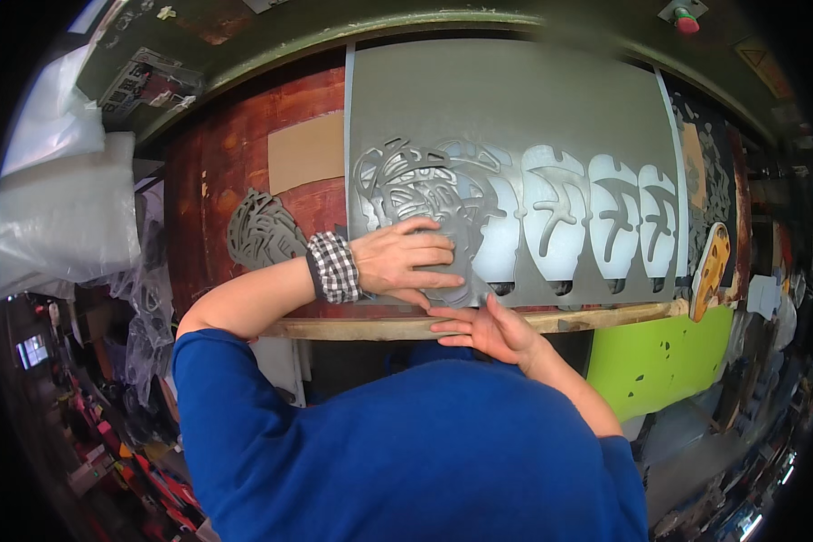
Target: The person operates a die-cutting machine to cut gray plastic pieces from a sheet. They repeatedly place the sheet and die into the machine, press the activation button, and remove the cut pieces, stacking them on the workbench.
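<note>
A grey sheet [497, 90] lies on the worktable, with a row of sole-shaped cut-outs [551, 244] showing white beneath. Over its left part lies a loose heap of grey cut pieces [411, 185] with slots and curved strips. My left hand [411, 262] rests palm down on the front of this heap, fingers stretched over a smooth grey piece [461, 257]. By the sheet's near edge, my right hand [488, 330] is held with fingers apart and thumb raised; its fingertips are close to my left thumb. I see nothing held in it.
Another pile of grey cut pieces [264, 230] sits on the red board at left, near a brown card [307, 151]. At right, a yellow-orange sole-shaped tool [710, 271] leans over the wooden front edge [370, 327]. A lime-green panel [664, 361] is below. Plastic-wrapped bundles [63, 217] stand far left.
</note>
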Demonstrator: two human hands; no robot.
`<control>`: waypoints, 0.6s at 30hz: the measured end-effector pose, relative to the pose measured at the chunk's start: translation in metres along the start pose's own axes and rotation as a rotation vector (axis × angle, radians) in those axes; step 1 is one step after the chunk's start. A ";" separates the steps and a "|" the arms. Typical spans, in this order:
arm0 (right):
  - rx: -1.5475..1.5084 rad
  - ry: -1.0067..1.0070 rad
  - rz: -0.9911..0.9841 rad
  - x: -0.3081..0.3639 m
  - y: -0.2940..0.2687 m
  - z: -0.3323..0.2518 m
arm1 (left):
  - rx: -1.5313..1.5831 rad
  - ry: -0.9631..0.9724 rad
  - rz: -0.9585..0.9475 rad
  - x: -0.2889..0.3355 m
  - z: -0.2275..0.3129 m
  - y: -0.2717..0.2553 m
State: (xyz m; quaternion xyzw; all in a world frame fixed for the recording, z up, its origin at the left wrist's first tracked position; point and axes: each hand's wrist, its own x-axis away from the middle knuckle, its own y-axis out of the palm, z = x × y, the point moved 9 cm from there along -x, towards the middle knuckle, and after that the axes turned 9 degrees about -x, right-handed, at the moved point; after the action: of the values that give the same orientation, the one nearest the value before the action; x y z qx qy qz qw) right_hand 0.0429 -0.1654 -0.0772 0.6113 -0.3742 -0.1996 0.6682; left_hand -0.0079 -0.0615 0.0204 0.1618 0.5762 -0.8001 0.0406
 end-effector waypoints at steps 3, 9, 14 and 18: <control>0.023 -0.071 0.105 -0.005 -0.002 -0.004 | -0.050 0.006 -0.041 0.007 -0.012 0.001; 0.729 -0.363 0.503 0.013 -0.018 -0.027 | 0.263 -0.274 0.042 -0.015 -0.044 -0.010; 0.980 -0.348 0.565 0.017 -0.018 -0.035 | 1.120 -0.848 0.689 0.010 -0.127 -0.062; 0.851 -0.378 0.528 0.019 -0.015 -0.037 | 1.252 -0.565 1.140 0.037 -0.165 -0.152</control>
State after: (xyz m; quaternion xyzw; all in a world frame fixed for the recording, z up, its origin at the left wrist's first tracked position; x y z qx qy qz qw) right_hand 0.0853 -0.1567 -0.0854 0.6667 -0.6769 0.0381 0.3096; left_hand -0.0462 0.1479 0.1009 0.2129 -0.1658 -0.8365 0.4769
